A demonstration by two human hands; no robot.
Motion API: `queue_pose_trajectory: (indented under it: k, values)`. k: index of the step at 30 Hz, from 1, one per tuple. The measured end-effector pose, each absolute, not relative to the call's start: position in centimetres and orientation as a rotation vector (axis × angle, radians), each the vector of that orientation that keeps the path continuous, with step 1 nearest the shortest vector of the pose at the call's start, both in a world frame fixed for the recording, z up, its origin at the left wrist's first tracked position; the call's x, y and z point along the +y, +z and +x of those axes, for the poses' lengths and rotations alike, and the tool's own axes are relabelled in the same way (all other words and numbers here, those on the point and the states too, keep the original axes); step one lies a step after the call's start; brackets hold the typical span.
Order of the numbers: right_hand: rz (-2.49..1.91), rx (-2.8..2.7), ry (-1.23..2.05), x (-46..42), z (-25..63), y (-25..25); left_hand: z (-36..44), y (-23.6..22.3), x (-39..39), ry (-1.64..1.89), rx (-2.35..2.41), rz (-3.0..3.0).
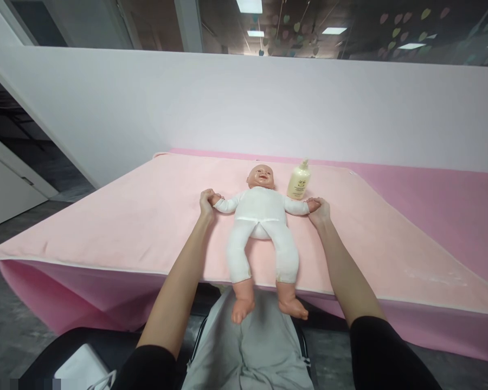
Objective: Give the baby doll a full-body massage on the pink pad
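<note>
A baby doll [262, 216] in white clothes lies on its back on a pink towel [146, 222], feet hanging over the near edge. Its arms are spread out sideways. My left hand [206, 201] grips the doll's hand on the left side of the view. My right hand [319, 210] grips the doll's other hand on the right. A cream pump bottle [298, 181] stands upright just right of the doll's head, apart from my right hand.
The towel covers a pink table [443, 200] that runs on to the right. A white partition wall [244, 103] stands right behind it. My lap in grey trousers [252, 346] is under the doll's feet. Dark floor lies to the left.
</note>
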State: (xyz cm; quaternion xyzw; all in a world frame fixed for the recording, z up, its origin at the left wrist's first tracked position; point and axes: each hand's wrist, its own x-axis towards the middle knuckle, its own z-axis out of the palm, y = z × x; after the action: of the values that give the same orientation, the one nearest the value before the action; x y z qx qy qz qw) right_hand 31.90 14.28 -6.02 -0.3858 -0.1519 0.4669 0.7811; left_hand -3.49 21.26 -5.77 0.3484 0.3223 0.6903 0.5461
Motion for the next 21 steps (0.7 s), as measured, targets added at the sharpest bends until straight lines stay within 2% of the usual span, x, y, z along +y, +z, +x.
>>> queue_pose_trajectory:
  k: [21]
  values:
    - [-0.927, -0.319, 0.922, 14.65, 31.44, -5.95, -3.65, -5.74, 21.26, 1.663, 0.953, 0.918]
